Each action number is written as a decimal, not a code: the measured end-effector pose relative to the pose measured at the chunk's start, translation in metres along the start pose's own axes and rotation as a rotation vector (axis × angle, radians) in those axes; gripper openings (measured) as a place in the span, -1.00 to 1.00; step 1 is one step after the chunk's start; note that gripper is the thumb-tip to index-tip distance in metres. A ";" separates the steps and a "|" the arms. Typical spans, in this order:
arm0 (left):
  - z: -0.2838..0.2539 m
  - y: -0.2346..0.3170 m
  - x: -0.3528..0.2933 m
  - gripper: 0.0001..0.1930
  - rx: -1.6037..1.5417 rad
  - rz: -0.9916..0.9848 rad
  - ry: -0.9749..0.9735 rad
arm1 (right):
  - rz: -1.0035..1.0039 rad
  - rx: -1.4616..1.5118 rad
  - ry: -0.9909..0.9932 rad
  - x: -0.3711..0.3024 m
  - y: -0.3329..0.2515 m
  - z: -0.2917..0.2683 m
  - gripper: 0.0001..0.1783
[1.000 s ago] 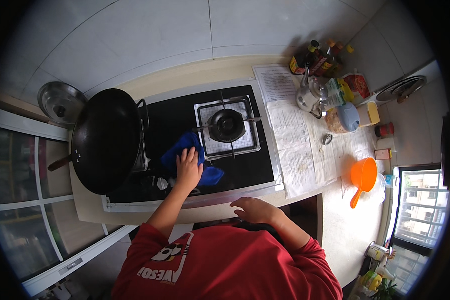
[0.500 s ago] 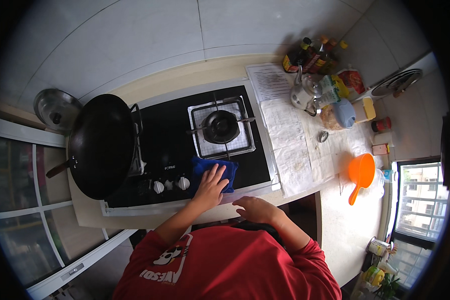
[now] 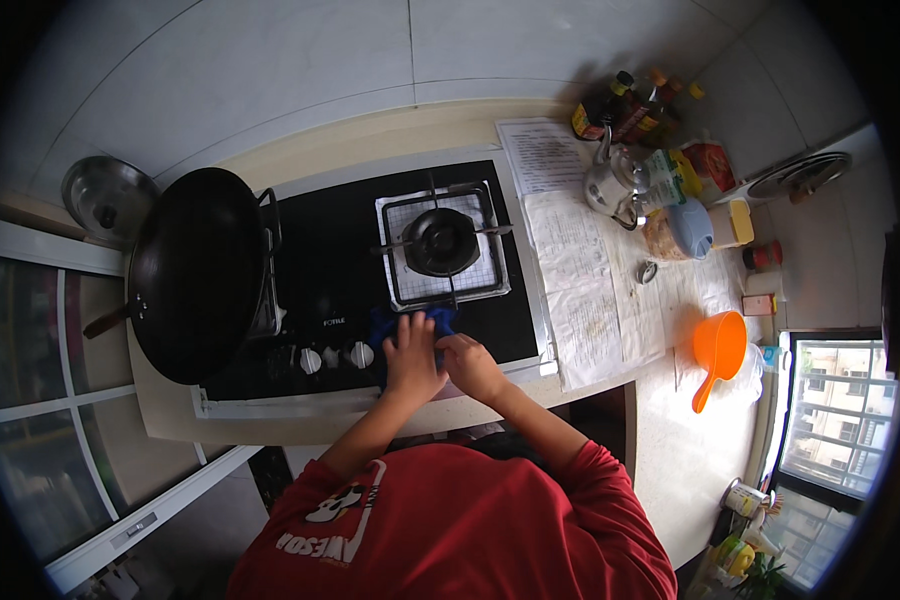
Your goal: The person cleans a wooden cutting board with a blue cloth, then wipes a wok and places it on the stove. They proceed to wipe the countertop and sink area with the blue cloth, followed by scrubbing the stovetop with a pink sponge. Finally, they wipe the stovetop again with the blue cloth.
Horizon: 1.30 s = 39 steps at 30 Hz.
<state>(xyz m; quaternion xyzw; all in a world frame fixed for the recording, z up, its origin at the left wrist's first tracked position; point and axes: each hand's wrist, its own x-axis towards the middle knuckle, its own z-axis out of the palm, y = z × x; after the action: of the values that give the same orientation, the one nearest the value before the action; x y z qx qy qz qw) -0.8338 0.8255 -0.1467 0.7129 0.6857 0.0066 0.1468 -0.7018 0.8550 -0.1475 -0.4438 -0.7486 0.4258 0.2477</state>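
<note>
A blue cloth (image 3: pixel 440 321) lies bunched on the black gas hob (image 3: pixel 320 265), just in front of the right burner (image 3: pixel 440 242). My left hand (image 3: pixel 411 362) rests over the cloth, fingers stretched and apart, covering much of it. Right beside it, my right hand (image 3: pixel 473 370) has its fingers bent and closed at the cloth's right edge. Two white control knobs (image 3: pixel 361 355) are just left of my left hand. A large black wok (image 3: pixel 195 275) stands on the hob's left side, hiding most of that burner.
Papers (image 3: pixel 575 290) cover the counter right of the hob. A metal kettle (image 3: pixel 610 185), sauce bottles (image 3: pixel 630 110) and a blue-lidded container (image 3: pixel 682 230) stand at its back. An orange ladle-like scoop (image 3: pixel 720 345) lies nearer. A metal lid (image 3: pixel 110 200) leans behind the wok.
My right hand has moved from the counter's front edge up and left onto the cloth, beside my left hand. The cloth, spread flatter before, is now more bunched.
</note>
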 end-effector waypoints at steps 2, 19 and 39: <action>-0.002 -0.005 -0.007 -0.12 -0.003 -0.191 -0.018 | 0.014 0.041 -0.019 -0.003 -0.001 0.000 -0.84; 0.015 0.019 -0.014 -0.22 -0.210 0.243 0.108 | 0.136 0.056 -0.199 -0.031 -0.005 -0.036 -0.82; -0.029 -0.040 -0.043 -0.71 -0.731 0.000 0.463 | -0.278 -0.311 -0.086 0.004 -0.036 0.031 -0.31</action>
<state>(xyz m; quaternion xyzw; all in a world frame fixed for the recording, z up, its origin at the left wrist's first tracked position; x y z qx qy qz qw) -0.8815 0.7904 -0.1191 0.5940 0.6529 0.4087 0.2321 -0.7429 0.8368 -0.1326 -0.3507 -0.8691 0.2856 0.2004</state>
